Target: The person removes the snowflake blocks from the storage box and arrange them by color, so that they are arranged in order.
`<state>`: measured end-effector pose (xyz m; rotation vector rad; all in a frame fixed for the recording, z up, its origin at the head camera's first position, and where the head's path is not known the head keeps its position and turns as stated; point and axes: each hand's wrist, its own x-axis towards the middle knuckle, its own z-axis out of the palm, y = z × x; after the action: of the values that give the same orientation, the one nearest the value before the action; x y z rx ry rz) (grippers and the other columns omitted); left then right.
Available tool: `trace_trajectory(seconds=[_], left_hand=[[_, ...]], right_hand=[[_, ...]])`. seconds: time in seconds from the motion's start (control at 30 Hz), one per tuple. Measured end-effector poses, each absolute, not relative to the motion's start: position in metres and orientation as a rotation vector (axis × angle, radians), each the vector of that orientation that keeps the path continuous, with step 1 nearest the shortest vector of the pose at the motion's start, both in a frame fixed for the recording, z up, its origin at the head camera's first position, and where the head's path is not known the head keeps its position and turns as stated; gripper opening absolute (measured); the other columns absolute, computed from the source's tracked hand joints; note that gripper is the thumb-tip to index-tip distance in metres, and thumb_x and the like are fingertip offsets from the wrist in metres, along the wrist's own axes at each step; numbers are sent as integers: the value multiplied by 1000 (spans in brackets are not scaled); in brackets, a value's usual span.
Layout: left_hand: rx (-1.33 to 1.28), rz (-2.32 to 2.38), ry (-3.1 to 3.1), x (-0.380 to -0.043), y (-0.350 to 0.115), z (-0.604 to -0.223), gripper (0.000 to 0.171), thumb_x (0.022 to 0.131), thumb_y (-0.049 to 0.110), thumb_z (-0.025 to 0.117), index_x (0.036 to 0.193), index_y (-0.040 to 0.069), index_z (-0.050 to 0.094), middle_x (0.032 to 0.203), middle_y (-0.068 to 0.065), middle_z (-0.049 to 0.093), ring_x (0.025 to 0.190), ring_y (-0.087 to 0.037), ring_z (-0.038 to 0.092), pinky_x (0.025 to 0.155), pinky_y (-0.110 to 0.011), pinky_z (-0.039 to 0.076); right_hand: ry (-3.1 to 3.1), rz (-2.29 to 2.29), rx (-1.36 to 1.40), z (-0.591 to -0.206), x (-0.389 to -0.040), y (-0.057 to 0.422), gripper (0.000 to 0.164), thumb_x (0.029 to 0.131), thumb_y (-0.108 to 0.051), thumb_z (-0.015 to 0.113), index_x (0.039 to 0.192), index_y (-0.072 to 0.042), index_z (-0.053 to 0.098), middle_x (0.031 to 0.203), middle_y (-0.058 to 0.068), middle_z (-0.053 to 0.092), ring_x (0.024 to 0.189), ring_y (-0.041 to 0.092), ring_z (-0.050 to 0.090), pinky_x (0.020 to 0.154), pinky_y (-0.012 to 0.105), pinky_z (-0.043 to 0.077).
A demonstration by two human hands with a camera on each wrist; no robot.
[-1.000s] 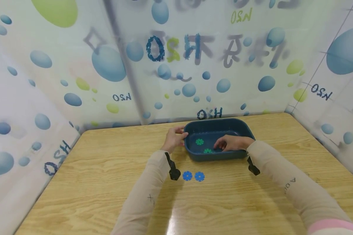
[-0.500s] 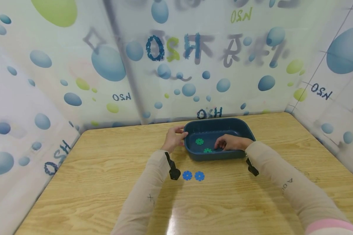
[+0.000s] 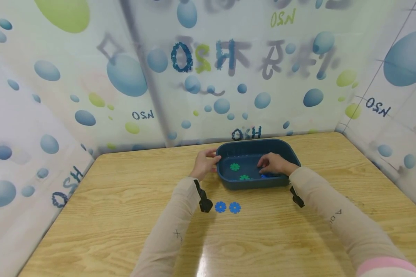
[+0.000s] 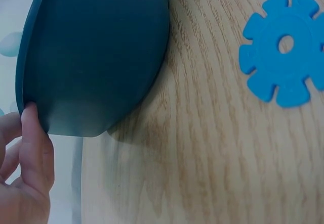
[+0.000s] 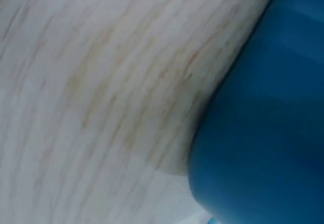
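Note:
A dark blue plastic tub (image 3: pixel 244 185) stands near the back of the table. My left hand (image 3: pixel 203 163) holds its left end, thumb at the rim; in the left wrist view the fingers (image 4: pixel 35 158) meet the tub wall (image 4: pixel 96 57). My right hand (image 3: pixel 274 163) is inside the tub on the right, fingers bent downward. A bit of a blue notched disc (image 3: pixel 264 176) shows just under its fingertips, mostly hidden by the hand and front wall; I cannot tell whether they pinch it. A green notched disc (image 3: pixel 234 167) and another green disc (image 3: pixel 244 177) lie on the tub floor.
Two blue notched discs lie side by side on the wooden table (image 3: pixel 124 215) before the tub: a left one (image 3: pixel 220 207) and a right one (image 3: pixel 234 207). A patterned curtain (image 3: pixel 201 111) rises right behind the table's back edge.
My right hand has shifted slightly right and up inside the tub, and a bit of blue disc now shows below its fingertips. The left hand and the tub stay in place.

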<state>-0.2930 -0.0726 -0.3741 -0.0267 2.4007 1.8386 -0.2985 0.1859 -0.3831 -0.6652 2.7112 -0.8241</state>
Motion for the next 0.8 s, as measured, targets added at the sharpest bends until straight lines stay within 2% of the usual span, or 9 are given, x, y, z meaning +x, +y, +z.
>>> trace_trajectory(seconds=[0.2, 0.53, 0.8], left_hand=[[-18, 1847, 2390, -293, -73, -374, 40, 86, 11, 58, 125, 6, 50, 107, -15, 52, 90, -31, 60, 53, -25, 52], [-23, 1855, 2385, -293, -73, -373, 39, 86, 10, 58, 124, 6, 51, 106, -14, 52, 90, -31, 59, 54, -26, 52], [-24, 1857, 2388, -292, -73, -374, 39, 86, 10, 58, 124, 6, 51, 105, -14, 52, 89, -31, 60, 55, -28, 53]], right_hand=[[2683, -905, -655, -377, -298, 190, 18, 82, -8, 62, 96, 4, 61, 82, 9, 59, 74, 19, 54, 66, 33, 47], [2472, -895, -662, -376, -293, 198, 30, 76, -4, 67, 102, 6, 58, 95, 13, 56, 88, 25, 53, 76, 36, 47], [2517, -866, -692, -378, -293, 196, 24, 74, 0, 68, 96, 6, 59, 88, 12, 55, 80, 21, 50, 70, 33, 46]])
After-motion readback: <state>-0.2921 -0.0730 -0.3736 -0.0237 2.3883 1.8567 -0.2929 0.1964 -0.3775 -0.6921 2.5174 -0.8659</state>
